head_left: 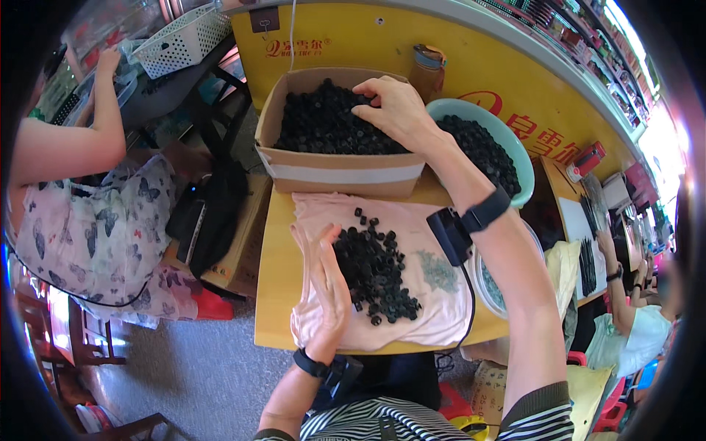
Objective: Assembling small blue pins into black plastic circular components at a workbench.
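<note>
- Right hand (396, 110) reaching out to 12 o'clock, palm down inside the box (334, 140), fingers curled over the black caps (323, 125) heaped there; whether any are actually pinched, cannot tell.
- Left hand (323, 283) lying open and flat on the cloth (382, 272), fingers pointing to 12 o'clock, gripping nothing, its inner edge touching the pile (375, 272) of black caps.
- Pile sitting at 3 o'clock of the left hand, spread loosely over the middle of the cloth, a few strays at its 12 o'clock end.
- Small grey-green heap (439, 270) at 3 o'clock of the pile, just beside it, partly under the right forearm.
- Box standing at 12 o'clock of the cloth, its front wall just beyond the cloth's far edge.
- Teal bowl (507, 143) of more black caps at 3 o'clock of the box, touching it.
- Tabletop (276, 279) bare in a narrow strip at 9 o'clock of the left hand, ending at an edge close by; near edge just beyond the cloth at 6 o'clock.
- Another person's arm (73, 143) well apart at 9 to 10 o'clock, near a white basket (184, 40).
</note>
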A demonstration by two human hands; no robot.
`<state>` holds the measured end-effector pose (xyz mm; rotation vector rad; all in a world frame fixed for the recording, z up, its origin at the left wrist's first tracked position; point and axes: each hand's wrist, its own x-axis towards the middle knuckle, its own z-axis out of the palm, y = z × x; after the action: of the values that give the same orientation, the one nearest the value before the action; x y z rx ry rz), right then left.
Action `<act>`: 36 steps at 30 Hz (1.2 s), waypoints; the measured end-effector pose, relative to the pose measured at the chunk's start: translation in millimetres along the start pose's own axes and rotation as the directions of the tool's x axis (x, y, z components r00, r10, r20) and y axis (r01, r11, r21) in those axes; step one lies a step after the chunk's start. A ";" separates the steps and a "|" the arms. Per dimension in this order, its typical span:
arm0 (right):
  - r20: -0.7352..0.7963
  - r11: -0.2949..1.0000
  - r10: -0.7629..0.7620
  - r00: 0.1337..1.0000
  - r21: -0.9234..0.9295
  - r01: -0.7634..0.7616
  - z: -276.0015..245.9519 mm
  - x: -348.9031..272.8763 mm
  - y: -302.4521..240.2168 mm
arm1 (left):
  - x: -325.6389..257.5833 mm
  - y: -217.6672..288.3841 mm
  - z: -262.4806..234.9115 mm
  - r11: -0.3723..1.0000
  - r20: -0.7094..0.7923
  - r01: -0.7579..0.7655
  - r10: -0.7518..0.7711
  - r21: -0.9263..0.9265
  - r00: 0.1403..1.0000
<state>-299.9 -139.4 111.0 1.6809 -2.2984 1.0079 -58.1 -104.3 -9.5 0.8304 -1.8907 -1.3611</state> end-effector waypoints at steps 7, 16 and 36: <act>0.247 0.987 -0.036 0.968 -0.141 0.073 62.9 53.3 53.0 | 5.9 -0.9 1.7 0.995 -0.094 0.006 -0.015 -0.096 0.995; 0.413 0.950 0.137 0.900 -0.312 -0.002 84.8 66.4 65.1 | 10.1 0.0 3.8 0.994 -0.123 0.024 -0.036 -0.103 0.992; 0.516 0.964 0.183 0.837 0.075 -0.257 51.3 46.6 38.6 | 9.5 -9.4 7.3 0.970 -0.187 0.020 -0.067 -0.243 0.980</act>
<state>-337.3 -200.0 76.0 1.9634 -2.8700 0.8586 -68.4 -110.4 -18.9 0.8522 -1.5317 -1.4455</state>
